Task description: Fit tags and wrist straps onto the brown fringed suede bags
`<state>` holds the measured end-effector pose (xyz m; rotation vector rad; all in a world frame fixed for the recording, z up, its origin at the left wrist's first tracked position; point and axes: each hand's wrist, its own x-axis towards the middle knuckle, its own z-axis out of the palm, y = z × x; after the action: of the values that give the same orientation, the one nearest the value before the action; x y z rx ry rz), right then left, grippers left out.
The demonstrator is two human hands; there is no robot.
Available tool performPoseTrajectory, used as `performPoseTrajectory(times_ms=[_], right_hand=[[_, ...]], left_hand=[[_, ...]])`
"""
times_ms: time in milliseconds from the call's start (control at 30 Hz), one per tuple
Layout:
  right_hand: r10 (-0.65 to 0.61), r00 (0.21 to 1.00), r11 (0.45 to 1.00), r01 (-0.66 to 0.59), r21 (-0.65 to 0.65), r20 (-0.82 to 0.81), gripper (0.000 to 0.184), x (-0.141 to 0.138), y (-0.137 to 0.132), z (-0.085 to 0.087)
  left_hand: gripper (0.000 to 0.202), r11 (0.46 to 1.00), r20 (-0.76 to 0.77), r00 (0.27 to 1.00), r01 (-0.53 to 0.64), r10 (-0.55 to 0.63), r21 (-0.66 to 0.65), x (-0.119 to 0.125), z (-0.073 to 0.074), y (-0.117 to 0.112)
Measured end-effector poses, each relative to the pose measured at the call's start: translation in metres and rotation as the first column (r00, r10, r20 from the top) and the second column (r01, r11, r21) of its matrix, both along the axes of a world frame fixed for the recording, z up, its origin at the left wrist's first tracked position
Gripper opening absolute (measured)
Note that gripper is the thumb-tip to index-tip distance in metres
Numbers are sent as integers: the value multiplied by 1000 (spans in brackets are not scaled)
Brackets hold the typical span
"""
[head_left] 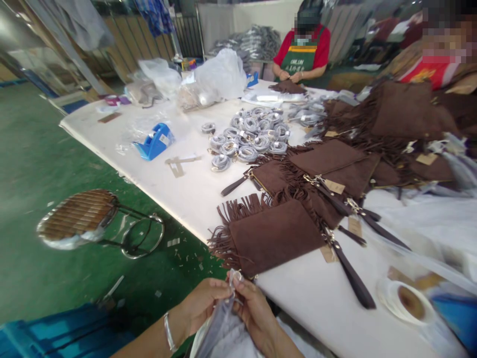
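Note:
At the near edge of the table, my left hand (203, 303) and my right hand (255, 311) meet, fingers closed in a pinch. Between the fingertips is a crumpled piece of clear plastic (234, 279); what is inside it, if anything, I cannot make out. Greyish plastic sheeting (221, 328) hangs below the hands. Just beyond them lies a brown fringed wristlet pouch (278, 236) with a dark wrist strap (352, 273) and a tan tag (329, 253). More brown fringed pouches (328, 161) are piled behind it.
Coiled grey straps (248, 136) are heaped mid-table. A blue tape dispenser (154, 142) stands left, a tape roll (408, 302) right. A round stool (78, 216) and a blue crate (55, 330) are on the floor at left. A co-worker (303, 52) handles a pouch across the table; another person is at right.

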<state>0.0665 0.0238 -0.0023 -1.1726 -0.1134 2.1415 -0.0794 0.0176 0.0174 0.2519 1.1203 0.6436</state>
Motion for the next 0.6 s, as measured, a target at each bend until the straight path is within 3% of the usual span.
performPoseTrajectory(times_ms=[100,333,500,600], right_hand=[[-11,1000,1000,11,0,24,37,-1,0,-3],[1,1000,1000,-1,19,-10,35,-3,1,3],[79,997,991,-75,109,-26,38,1,-3,6],[105,994,977,-106,187,15,40,8,-8,5]], left_hand=[[19,999,-62,998,28,-26,36,5,-3,4],[22,988,33,988,152,-152,3,-2,4,14],[27,1000,169,985,-26,28,-10,-8,4,-3],[25,998,173,983,-68,64,18,-7,0,-11]])
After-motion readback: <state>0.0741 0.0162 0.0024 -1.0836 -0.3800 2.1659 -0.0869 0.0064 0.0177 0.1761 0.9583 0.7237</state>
